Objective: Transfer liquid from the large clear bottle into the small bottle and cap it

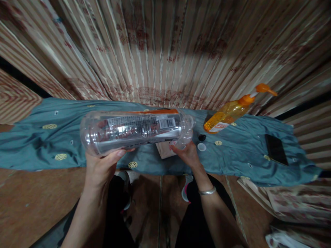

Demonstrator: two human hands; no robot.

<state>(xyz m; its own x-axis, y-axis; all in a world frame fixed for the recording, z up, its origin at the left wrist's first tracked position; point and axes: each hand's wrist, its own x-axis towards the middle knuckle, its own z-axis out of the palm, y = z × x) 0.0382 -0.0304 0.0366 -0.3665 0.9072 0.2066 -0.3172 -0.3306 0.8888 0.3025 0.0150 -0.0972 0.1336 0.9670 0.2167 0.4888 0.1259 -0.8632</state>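
A large clear plastic bottle (129, 129) with a printed label and barcode lies tilted almost level in the air, its neck towards the right. My left hand (103, 163) grips it from below near its base, thumb along the near side. My right hand (188, 153) is closed on a small clear container (185, 136) right at the bottle's mouth; whether the two touch I cannot tell. Just to the right, on the cloth, lie a small black cap (202, 137) and a white round lid (201, 147).
A yellow pump bottle (224, 115) with an orange head stands at the back right. Farther right lies a black phone (276, 150). A beige flat piece (165, 152) shows beneath the bottle. Teal patterned cloth (147, 165) covers the bench, with a striped curtain (155, 51) behind.
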